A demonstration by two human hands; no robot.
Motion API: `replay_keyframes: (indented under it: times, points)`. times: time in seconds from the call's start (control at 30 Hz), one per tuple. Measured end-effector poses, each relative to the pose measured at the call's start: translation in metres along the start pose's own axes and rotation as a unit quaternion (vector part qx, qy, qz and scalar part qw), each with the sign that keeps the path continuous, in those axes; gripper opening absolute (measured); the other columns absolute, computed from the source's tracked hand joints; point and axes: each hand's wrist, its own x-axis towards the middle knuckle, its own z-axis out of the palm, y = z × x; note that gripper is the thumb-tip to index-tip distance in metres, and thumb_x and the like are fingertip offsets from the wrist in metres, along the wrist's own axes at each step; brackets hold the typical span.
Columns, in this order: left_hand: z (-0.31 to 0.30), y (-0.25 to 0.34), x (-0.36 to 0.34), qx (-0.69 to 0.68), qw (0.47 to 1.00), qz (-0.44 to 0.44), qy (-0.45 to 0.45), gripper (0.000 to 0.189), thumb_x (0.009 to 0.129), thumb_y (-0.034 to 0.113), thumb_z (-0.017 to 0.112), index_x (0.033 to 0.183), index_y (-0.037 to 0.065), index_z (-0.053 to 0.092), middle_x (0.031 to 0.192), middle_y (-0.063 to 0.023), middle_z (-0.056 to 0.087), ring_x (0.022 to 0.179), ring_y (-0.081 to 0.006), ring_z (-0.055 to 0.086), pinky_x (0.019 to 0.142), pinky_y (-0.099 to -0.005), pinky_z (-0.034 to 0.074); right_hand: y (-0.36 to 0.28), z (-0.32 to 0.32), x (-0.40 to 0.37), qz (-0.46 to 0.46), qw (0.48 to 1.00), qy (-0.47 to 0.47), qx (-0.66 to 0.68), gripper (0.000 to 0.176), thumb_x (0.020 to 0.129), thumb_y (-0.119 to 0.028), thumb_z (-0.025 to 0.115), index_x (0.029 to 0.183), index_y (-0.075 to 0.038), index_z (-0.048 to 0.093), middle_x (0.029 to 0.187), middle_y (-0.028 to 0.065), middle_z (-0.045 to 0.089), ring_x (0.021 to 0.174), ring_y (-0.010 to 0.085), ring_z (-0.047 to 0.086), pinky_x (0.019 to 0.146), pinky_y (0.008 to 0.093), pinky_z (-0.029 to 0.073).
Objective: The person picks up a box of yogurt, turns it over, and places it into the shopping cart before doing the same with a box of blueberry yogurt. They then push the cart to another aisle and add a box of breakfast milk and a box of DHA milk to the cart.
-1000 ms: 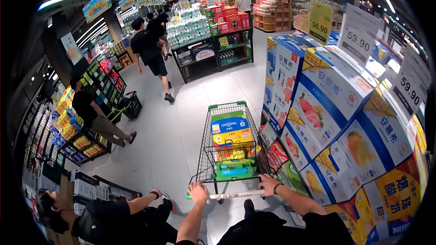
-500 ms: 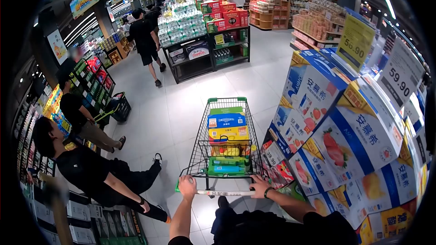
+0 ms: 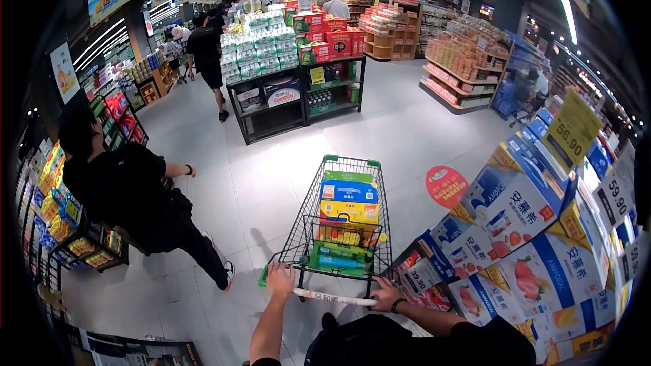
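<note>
My left hand [image 3: 280,279] is wrapped round the left end of a shopping cart's pale handle [image 3: 336,298]. At the handle's right end my right hand [image 3: 386,294] is closed on it, a dark band on the wrist. The wire cart [image 3: 291,247] with green corners stands before me. In its basket lie a blue box [image 3: 348,192], a yellow box [image 3: 348,213] and green packages [image 3: 332,252] with a light-blue item on top. What lies underneath them is hidden.
Stacked milk cartons [image 3: 525,278] with price signs [image 3: 571,132] rise close on the right. On the left a person in black [image 3: 129,183] walks beside shelves. Ahead stands a black display rack [image 3: 271,118] with bottled packs; another person [image 3: 205,47] walks past it.
The cart and my view have advanced along the aisle, turning slightly right. The near person on the left has stepped forward; the person with the basket is no longer visible. Both hands keep their hold.
</note>
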Motion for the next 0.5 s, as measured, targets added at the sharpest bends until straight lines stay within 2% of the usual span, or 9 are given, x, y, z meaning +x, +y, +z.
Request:
replay_keyframes:
  times: [0.03,0.07,0.2,0.27,0.3,0.43,0.5]
  points:
    - [0.012,0.005,0.014,0.007,1.000,-0.001,-0.016,0.016,0.085,0.028,0.069,0.084,0.012,0.072,0.096,-0.0048,0.070,0.106,-0.0269,0.060,0.087,-0.0412,0.053,0.014,0.007,0.011,-0.036,0.999,0.038,-0.001,0.040,0.066,-0.043,0.087,0.096,-0.019,0.077,0.156,0.0182,0.037,0.143,0.0416,0.036,0.113,0.0494,0.040]
    - [0.017,0.005,0.026,0.000,1.000,-0.001,-0.022,0.016,0.086,0.028,0.069,0.084,0.012,0.072,0.097,-0.0048,0.070,0.106,-0.0268,0.060,0.087,-0.0414,0.053,0.014,-0.001,0.021,-0.031,0.999,0.042,-0.007,0.040,0.066,-0.043,0.087,0.096,-0.019,0.077,0.156,0.0182,0.037,0.143,0.0416,0.036,0.113,0.0494,0.040]
    - [0.030,0.003,0.075,-0.001,0.999,0.024,-0.029,0.016,0.085,0.029,0.069,0.084,0.013,0.072,0.097,-0.0045,0.070,0.107,-0.0262,0.061,0.087,-0.0414,0.053,0.010,-0.017,0.055,-0.010,1.000,0.015,0.013,0.041,0.067,-0.044,0.087,0.095,-0.016,0.075,0.155,0.0217,0.037,0.144,0.0440,0.032,0.113,0.0524,0.038]
    - [0.045,0.012,0.098,0.027,0.996,0.005,-0.079,0.016,0.085,0.030,0.070,0.084,0.013,0.072,0.097,-0.0040,0.070,0.106,-0.0259,0.061,0.087,-0.0409,0.053,0.022,-0.022,0.073,0.023,0.999,-0.021,-0.006,0.045,0.069,-0.046,0.085,0.100,-0.015,0.074,0.156,0.0215,0.036,0.146,0.0424,0.030,0.113,0.0527,0.037]
    - [0.049,0.013,0.110,0.023,0.998,0.018,-0.064,0.016,0.084,0.030,0.070,0.083,0.014,0.072,0.095,-0.0035,0.071,0.102,-0.0258,0.062,0.084,-0.0412,0.054,0.010,-0.045,0.078,0.054,0.996,-0.058,-0.030,0.047,0.071,-0.047,0.083,0.104,-0.016,0.073,0.158,0.0213,0.033,0.147,0.0414,0.029,0.113,0.0524,0.038]
    - [0.068,0.019,0.157,0.012,0.997,0.045,-0.053,0.016,0.084,0.028,0.069,0.080,0.013,0.071,0.091,-0.0043,0.071,0.094,-0.0271,0.065,0.079,-0.0430,0.054,0.029,-0.051,0.109,0.050,0.998,-0.019,-0.022,0.045,0.072,-0.046,0.082,0.105,-0.017,0.074,0.158,0.0208,0.031,0.147,0.0408,0.027,0.109,0.0524,0.045]
    - [0.078,0.030,0.177,0.027,0.996,0.054,-0.067,0.016,0.084,0.028,0.069,0.080,0.013,0.071,0.091,-0.0048,0.071,0.093,-0.0275,0.065,0.078,-0.0434,0.054,0.045,-0.052,0.124,0.056,0.998,-0.005,-0.011,0.046,0.070,-0.046,0.082,0.105,-0.017,0.074,0.155,0.0206,0.034,0.146,0.0407,0.028,0.108,0.0526,0.045]
